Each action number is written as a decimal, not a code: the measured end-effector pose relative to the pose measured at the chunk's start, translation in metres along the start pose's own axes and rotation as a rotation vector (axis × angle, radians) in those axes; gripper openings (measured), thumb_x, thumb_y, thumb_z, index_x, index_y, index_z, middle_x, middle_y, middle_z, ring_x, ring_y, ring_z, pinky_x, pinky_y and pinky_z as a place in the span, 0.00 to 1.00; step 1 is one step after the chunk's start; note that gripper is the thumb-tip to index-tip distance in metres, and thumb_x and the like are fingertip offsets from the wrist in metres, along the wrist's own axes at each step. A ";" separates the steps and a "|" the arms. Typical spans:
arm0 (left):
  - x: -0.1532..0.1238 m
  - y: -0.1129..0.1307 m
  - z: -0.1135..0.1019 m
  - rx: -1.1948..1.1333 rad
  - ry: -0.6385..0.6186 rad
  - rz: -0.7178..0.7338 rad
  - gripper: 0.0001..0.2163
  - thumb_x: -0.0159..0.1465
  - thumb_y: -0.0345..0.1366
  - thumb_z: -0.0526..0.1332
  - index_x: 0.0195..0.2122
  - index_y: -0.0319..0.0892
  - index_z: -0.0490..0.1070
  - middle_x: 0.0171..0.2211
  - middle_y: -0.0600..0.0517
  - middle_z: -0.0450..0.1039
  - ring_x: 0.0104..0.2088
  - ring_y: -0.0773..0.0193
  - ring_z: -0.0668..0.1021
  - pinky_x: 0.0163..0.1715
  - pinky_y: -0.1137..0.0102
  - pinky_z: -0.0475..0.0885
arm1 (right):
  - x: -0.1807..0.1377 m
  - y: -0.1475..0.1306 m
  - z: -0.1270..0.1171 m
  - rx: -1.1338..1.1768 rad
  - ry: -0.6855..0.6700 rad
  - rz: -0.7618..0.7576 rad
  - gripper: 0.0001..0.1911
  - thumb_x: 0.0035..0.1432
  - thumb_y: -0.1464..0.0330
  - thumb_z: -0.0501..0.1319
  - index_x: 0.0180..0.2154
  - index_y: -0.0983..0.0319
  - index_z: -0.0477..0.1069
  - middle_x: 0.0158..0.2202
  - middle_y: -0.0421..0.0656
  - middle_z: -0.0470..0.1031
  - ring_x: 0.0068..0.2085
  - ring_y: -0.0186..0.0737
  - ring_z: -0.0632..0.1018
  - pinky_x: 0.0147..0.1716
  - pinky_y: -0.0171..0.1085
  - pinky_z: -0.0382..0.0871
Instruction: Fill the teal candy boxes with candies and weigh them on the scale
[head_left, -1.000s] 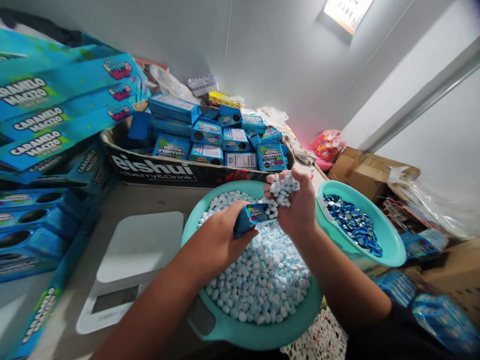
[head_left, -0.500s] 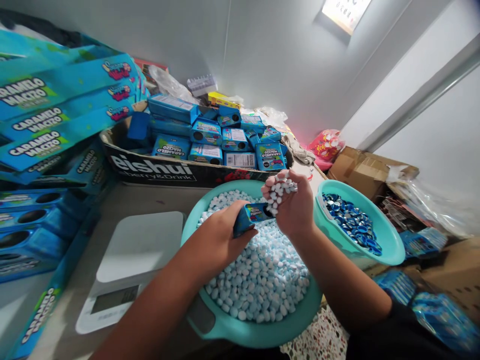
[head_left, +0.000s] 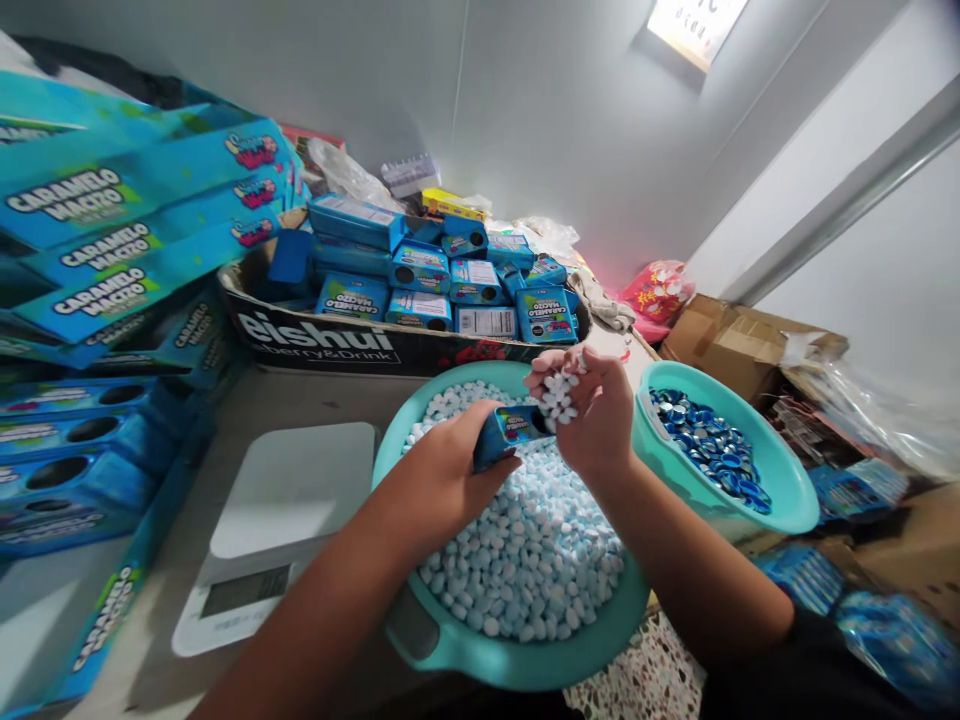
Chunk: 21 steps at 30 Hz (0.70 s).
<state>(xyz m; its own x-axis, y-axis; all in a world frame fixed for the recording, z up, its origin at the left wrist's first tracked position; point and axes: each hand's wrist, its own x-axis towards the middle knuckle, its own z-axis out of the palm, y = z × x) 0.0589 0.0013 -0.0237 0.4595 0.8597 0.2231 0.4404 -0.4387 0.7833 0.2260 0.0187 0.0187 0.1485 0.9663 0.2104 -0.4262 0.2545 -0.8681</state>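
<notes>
My left hand [head_left: 459, 468] is closed around a small blue candy box [head_left: 511, 430], which lies tilted with its round hole facing right. Against that hole, my right hand [head_left: 600, 410] is cupped around a heap of small white candies [head_left: 559, 393]. Both hands are above a turquoise basin [head_left: 517, 662] filled with pale blue and white candies [head_left: 517, 560]. Part of the box is hidden by my left fingers.
To the left stands a white kitchen scale [head_left: 296, 490], beside stacked blue display boxes [head_left: 135, 210]. A black-sided carton [head_left: 315, 340] full of small blue boxes sits behind. Another turquoise basin [head_left: 791, 490] on the right holds shiny blue caps [head_left: 712, 445].
Fewer candies show in my right palm than before. The box and both hands stay close together over the basin; the whole view has shifted slightly.
</notes>
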 end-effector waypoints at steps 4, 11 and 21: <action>-0.001 0.001 0.000 -0.027 -0.001 0.006 0.19 0.65 0.42 0.59 0.57 0.47 0.65 0.45 0.48 0.77 0.44 0.53 0.78 0.43 0.61 0.72 | -0.001 0.001 0.001 -0.032 -0.020 -0.008 0.07 0.53 0.64 0.60 0.26 0.60 0.67 0.27 0.41 0.76 0.28 0.39 0.78 0.30 0.33 0.72; 0.000 0.000 -0.002 -0.049 0.030 0.076 0.18 0.65 0.40 0.59 0.56 0.47 0.64 0.49 0.48 0.75 0.48 0.53 0.77 0.46 0.63 0.71 | -0.003 0.003 0.000 -0.083 -0.081 -0.036 0.10 0.55 0.64 0.58 0.27 0.61 0.73 0.26 0.40 0.75 0.28 0.37 0.77 0.32 0.34 0.74; 0.001 -0.001 0.000 0.035 0.107 0.012 0.19 0.65 0.43 0.60 0.56 0.45 0.63 0.49 0.47 0.75 0.47 0.50 0.77 0.41 0.62 0.72 | -0.009 0.008 0.002 -0.147 -0.161 -0.163 0.15 0.62 0.57 0.61 0.35 0.61 0.79 0.34 0.46 0.81 0.41 0.46 0.82 0.48 0.43 0.74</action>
<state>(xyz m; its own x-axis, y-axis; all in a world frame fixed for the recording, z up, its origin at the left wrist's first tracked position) 0.0589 0.0027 -0.0244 0.3810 0.8764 0.2945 0.4632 -0.4566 0.7596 0.2194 0.0125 0.0109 0.0553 0.9099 0.4112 -0.2725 0.4099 -0.8705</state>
